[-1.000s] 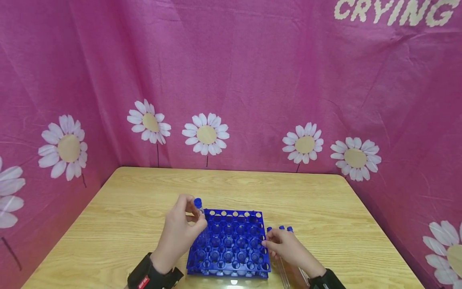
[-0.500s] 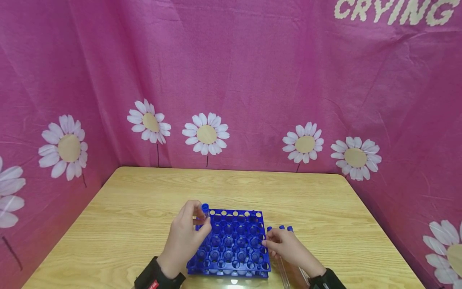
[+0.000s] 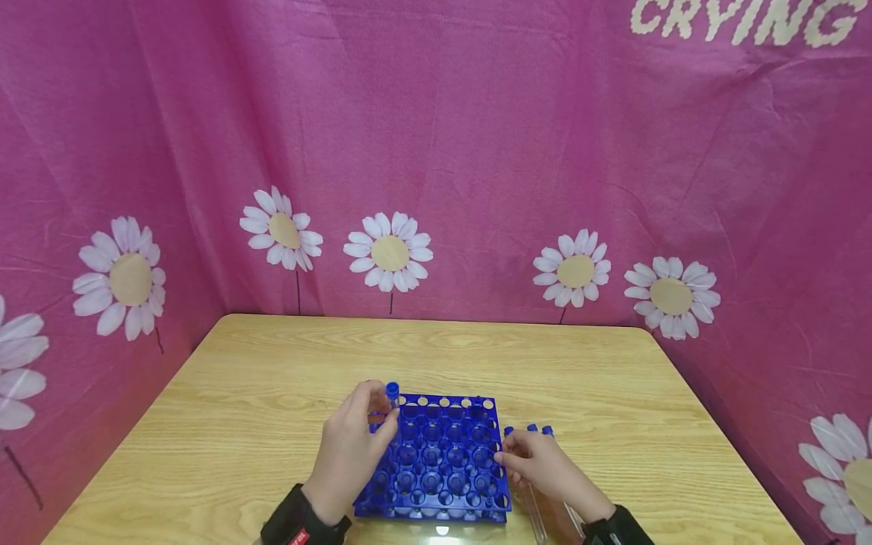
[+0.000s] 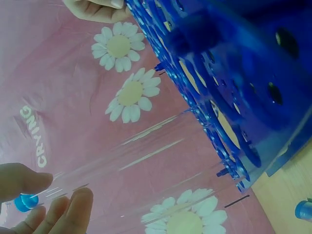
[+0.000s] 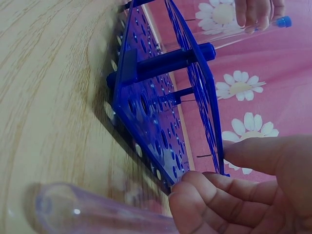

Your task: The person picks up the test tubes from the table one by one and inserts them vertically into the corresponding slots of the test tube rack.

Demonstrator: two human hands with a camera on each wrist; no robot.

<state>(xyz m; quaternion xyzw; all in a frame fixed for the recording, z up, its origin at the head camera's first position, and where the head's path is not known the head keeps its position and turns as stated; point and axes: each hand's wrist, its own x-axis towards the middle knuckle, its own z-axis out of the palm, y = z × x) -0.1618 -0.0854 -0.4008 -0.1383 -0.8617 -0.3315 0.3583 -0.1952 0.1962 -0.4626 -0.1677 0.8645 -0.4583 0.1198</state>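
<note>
My left hand (image 3: 350, 443) pinches a clear test tube (image 3: 393, 403) just below its blue cap (image 4: 25, 202). The tube stands nearly upright at the back left of the blue test tube rack (image 3: 432, 456), and its far end meets the rack's perforated top plate in the left wrist view. On the opposite side, my right hand (image 3: 545, 462) grips the rack's right edge. Its thumb (image 5: 248, 153) lies at the upper plate and the curled fingers are below. No other tube shows in the rack's holes.
Capped test tubes (image 3: 537, 515) lie on the wooden table (image 3: 286, 363) right of the rack, partly hidden under my right hand. One rounded tube end (image 5: 63, 207) shows close to the right wrist camera. A pink curtain (image 3: 470, 151) with daisies surrounds the table.
My left hand has moved right and slightly down with the test tube, bringing it from the rack's left edge over its back left corner. The right hand and rack have stayed put.
</note>
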